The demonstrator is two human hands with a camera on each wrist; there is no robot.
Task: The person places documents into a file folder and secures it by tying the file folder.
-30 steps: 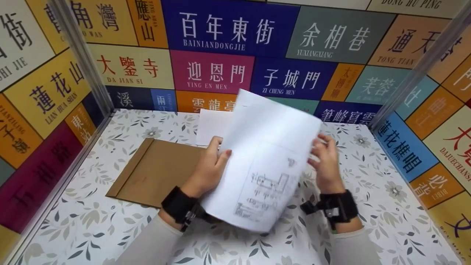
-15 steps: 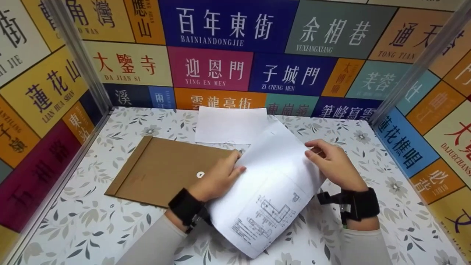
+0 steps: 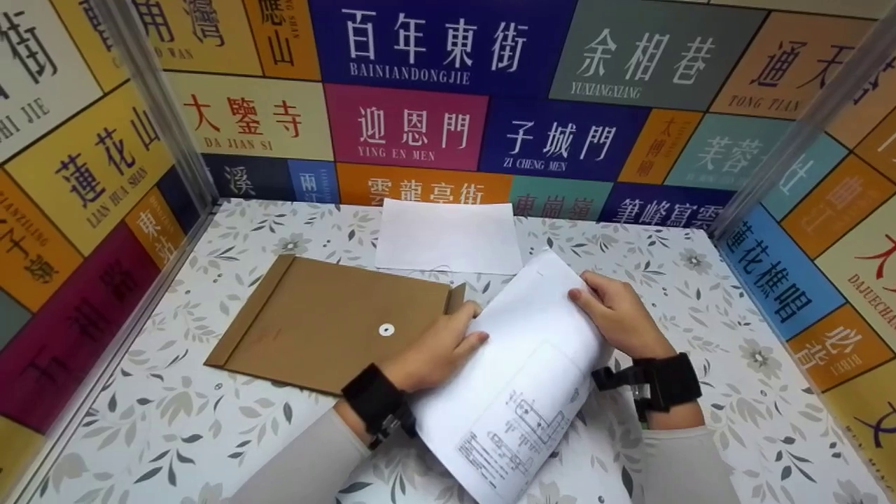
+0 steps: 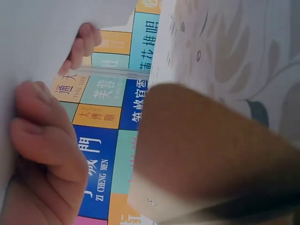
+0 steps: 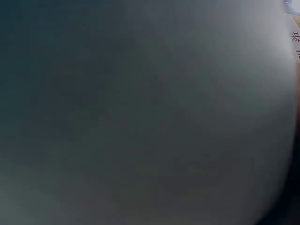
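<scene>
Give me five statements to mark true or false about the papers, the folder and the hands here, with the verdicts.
1. The left hand grips the printed paper. True.
2. The right hand holds nothing. False: the right hand holds the printed paper too.
3. A white sheet lies near the back wall. True.
4. The brown folder bears a white disc. True.
5. The brown folder lies right of the printed paper. False: it lies to the left.
</scene>
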